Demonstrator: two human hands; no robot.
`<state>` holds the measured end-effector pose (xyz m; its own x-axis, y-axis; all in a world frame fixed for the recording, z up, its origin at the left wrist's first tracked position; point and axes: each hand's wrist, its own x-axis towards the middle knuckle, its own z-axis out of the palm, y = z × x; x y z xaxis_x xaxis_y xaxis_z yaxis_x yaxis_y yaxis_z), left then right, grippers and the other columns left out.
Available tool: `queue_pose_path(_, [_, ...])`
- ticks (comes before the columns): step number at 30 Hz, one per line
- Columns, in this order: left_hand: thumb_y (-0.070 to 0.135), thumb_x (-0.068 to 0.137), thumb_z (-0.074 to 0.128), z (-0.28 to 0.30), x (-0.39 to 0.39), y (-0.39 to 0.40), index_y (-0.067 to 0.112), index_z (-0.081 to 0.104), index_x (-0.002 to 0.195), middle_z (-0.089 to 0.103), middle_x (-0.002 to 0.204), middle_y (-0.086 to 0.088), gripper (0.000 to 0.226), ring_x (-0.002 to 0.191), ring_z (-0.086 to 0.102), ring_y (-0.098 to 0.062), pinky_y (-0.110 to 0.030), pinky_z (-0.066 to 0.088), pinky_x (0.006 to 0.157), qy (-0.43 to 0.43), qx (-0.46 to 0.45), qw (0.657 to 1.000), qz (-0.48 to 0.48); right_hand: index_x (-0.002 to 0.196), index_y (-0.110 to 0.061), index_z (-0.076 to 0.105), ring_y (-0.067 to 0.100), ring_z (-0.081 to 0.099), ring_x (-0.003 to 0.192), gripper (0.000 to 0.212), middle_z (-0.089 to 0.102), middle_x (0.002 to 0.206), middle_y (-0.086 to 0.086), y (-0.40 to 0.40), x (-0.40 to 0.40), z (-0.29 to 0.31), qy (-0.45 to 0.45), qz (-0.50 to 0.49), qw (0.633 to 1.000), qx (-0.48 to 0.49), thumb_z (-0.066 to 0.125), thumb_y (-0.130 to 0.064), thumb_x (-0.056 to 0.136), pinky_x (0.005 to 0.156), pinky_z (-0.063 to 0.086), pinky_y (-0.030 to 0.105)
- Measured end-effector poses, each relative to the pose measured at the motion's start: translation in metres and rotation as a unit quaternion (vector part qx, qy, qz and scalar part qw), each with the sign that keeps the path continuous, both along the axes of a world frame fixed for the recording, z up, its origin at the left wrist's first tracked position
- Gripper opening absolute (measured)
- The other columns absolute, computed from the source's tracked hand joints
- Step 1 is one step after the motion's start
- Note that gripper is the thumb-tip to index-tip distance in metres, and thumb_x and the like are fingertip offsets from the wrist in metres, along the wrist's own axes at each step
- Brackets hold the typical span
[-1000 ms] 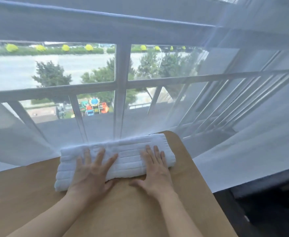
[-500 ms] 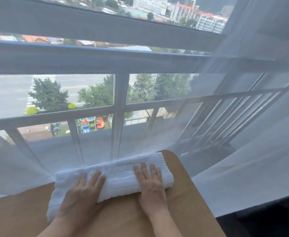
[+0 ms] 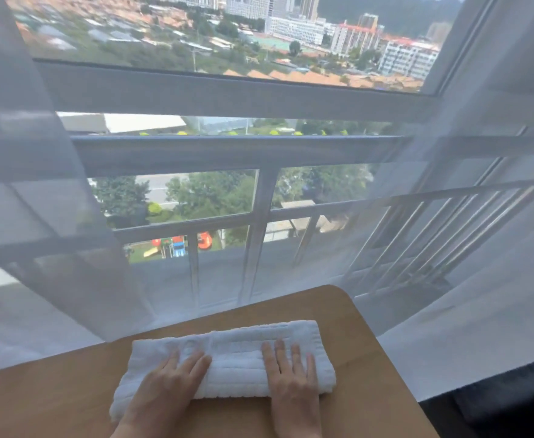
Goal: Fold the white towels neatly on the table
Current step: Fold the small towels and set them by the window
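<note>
table (image 3: 70, 399) | folded towel (image 3: 237, 361) under both hands | left hand (image 3: 167, 387), right hand (image 3: 291, 380) fingers straight, flat

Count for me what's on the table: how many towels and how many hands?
White towel, folded, lying on the wooden table: 1
Hands, flat on the towel, left hand and right hand: 2
Total: 3

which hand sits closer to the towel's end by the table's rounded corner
The right hand. It lies flat on the white towel near its right end, beside the table corner; the left hand lies further left.
</note>
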<state>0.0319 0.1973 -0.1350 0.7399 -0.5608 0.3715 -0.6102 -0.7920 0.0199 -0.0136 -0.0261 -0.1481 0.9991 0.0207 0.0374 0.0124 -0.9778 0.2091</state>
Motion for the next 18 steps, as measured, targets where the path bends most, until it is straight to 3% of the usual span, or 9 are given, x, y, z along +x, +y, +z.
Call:
queue_pose_path(3, [0.005, 0.071, 0.036, 0.004, -0.024, 0.021, 0.026, 0.045, 0.094, 0.069, 0.071, 0.006, 0.033, 0.040, 0.056, -0.018, -0.027, 0.039, 0.025, 0.017, -0.008, 1.000, 0.022, 0.079, -0.029, 0.082, 0.023, 0.074, 0.066, 0.039, 0.077, 0.081, -0.001, 0.020, -0.019, 0.012, -0.032, -0.001, 0.999, 0.023, 0.048, -0.010, 0.072, 0.056, 0.060, 0.046])
queue_pose_path(5, [0.012, 0.071, 0.038, 0.013, -0.044, 0.038, 0.030, 0.042, 0.093, 0.068, 0.073, 0.011, 0.030, 0.041, 0.058, -0.015, -0.029, 0.042, 0.027, 0.040, 0.012, 0.999, 0.021, 0.081, -0.027, 0.081, 0.020, 0.069, 0.055, 0.034, 0.074, 0.072, -0.002, 0.037, -0.034, 0.026, -0.043, 0.007, 0.999, 0.032, 0.057, -0.013, 0.061, 0.049, 0.057, 0.038])
queue_pose_path(7, [0.015, 0.068, 0.055, 0.022, -0.062, 0.056, 0.032, 0.042, 0.095, 0.070, 0.077, 0.015, 0.034, 0.045, 0.061, -0.011, -0.027, 0.044, 0.029, 0.063, 0.024, 0.998, 0.015, 0.089, -0.024, 0.077, 0.020, 0.063, 0.047, 0.049, 0.070, 0.069, -0.002, 0.053, -0.047, 0.044, -0.039, 0.022, 0.998, 0.051, 0.066, -0.011, 0.044, 0.044, 0.053, 0.033])
queue_pose_path(9, [0.014, 0.052, 0.085, 0.037, -0.074, 0.076, 0.032, 0.049, 0.098, 0.071, 0.081, 0.015, 0.060, 0.051, 0.065, -0.011, -0.024, 0.046, 0.033, 0.104, 0.020, 0.994, 0.027, 0.087, -0.021, 0.080, 0.020, 0.062, 0.048, 0.056, 0.070, 0.070, -0.001, 0.069, -0.061, 0.064, -0.046, 0.013, 0.997, 0.064, 0.073, -0.003, 0.035, 0.044, 0.054, 0.035])
queue_pose_path(11, [0.011, 0.043, 0.093, 0.056, -0.088, 0.099, 0.030, 0.062, 0.099, 0.071, 0.088, 0.015, 0.067, 0.057, 0.066, -0.012, -0.024, 0.047, 0.036, 0.105, 0.022, 0.992, 0.059, 0.093, -0.018, 0.080, 0.020, 0.065, 0.055, 0.065, 0.071, 0.076, -0.002, 0.088, -0.074, 0.088, -0.024, 0.002, 0.997, 0.076, 0.086, -0.002, 0.031, 0.050, 0.056, 0.038])
queue_pose_path(13, [0.002, 0.055, 0.083, 0.074, -0.104, 0.128, 0.029, 0.061, 0.105, 0.069, 0.097, 0.015, 0.061, 0.069, 0.069, -0.016, -0.030, 0.051, 0.044, 0.117, 0.014, 0.990, 0.077, 0.122, -0.019, 0.068, 0.022, 0.069, 0.082, 0.064, 0.070, 0.101, -0.003, 0.112, -0.087, 0.108, 0.012, 0.014, 0.997, 0.070, 0.082, -0.011, 0.060, 0.071, 0.057, 0.041])
queue_pose_path(15, [-0.001, 0.066, 0.070, 0.093, -0.121, 0.160, 0.029, 0.057, 0.110, 0.066, 0.101, 0.014, 0.055, 0.077, 0.068, -0.019, -0.035, 0.053, 0.052, 0.108, 0.003, 0.990, 0.094, 0.143, -0.022, 0.045, 0.024, 0.060, 0.112, 0.060, 0.060, 0.127, -0.005, 0.139, -0.099, 0.122, 0.014, 0.050, 0.996, 0.075, 0.055, -0.010, 0.086, 0.093, 0.047, 0.042])
queue_pose_path(18, [0.000, 0.067, 0.072, 0.124, -0.155, 0.215, 0.024, 0.062, 0.103, 0.066, 0.092, 0.010, 0.045, 0.067, 0.067, -0.020, -0.035, 0.052, 0.044, 0.082, -0.004, 0.990, 0.117, 0.144, -0.023, 0.043, 0.027, 0.058, 0.115, 0.055, 0.060, 0.130, -0.004, 0.189, -0.120, 0.147, 0.000, 0.070, 0.995, 0.077, 0.047, -0.009, 0.090, 0.094, 0.045, 0.042])
